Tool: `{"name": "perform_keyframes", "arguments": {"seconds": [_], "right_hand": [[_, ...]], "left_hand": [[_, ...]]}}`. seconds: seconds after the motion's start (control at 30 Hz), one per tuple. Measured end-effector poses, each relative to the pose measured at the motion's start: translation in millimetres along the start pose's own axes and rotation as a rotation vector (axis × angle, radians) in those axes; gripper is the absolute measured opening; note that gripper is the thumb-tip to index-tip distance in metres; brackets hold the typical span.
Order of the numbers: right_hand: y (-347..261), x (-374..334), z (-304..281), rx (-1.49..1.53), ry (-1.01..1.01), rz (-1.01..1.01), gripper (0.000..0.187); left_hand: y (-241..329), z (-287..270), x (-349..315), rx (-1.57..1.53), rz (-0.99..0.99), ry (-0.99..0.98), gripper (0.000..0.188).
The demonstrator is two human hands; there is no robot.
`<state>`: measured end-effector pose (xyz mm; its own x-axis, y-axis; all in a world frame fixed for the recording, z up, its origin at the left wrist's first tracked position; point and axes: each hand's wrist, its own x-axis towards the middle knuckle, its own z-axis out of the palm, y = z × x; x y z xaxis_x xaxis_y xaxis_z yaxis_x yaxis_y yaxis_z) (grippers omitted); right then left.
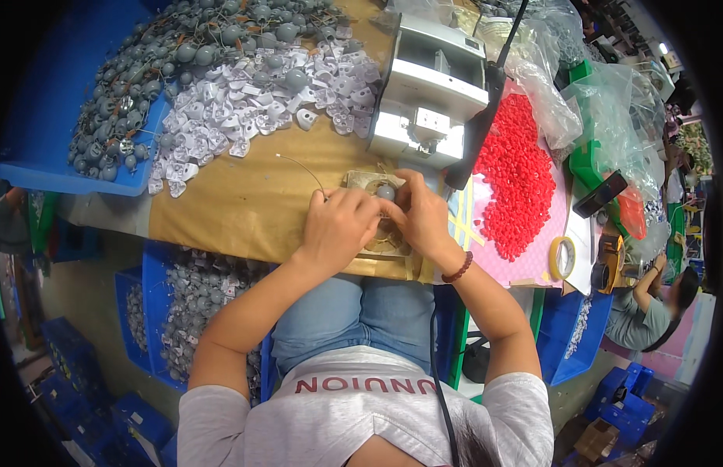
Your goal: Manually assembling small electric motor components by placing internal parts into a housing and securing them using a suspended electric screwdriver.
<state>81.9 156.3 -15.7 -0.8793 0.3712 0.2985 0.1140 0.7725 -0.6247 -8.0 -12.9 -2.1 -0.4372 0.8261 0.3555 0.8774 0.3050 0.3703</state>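
Note:
At the table's front edge both my hands meet over a small clear fixture block (364, 180), taped to the brown covering. A round grey ball part (385, 192) shows in the fixture between my fingers. My right hand (422, 216) is closed, its thumb and forefinger curled round the ball. From the curled fingers of my left hand (339, 227) a thin grey cord (303, 166) runs out to the far left, ending in a pale tip. My fingers hide the fixture's middle and where the cord joins.
White plastic pieces (260, 109) and grey balls with cords (213, 39) are heaped at the far left, beside a blue bin (81, 183). A white machine (435, 86) stands ahead. Right lie red pieces (517, 179) and a tape roll (562, 258). Another person (645, 311) sits far right.

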Motion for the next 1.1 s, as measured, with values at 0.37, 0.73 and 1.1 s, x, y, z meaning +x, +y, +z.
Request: {"name": "perform_keyframes", "arguments": {"seconds": [0.37, 0.73, 1.1], "right_hand": [[62, 56, -52, -0.143, 0.706, -0.079, 0.046], [-12, 78, -98, 0.654, 0.599, -0.182, 0.059], [-32, 149, -77, 0.814, 0.352, -0.015, 0.029]], "left_hand": [[11, 2, 19, 0.074, -0.074, -0.032, 0.036], [9, 7, 17, 0.043, -0.045, 0.030, 0.035], [10, 7, 19, 0.020, -0.067, 0.019, 0.033]]}}
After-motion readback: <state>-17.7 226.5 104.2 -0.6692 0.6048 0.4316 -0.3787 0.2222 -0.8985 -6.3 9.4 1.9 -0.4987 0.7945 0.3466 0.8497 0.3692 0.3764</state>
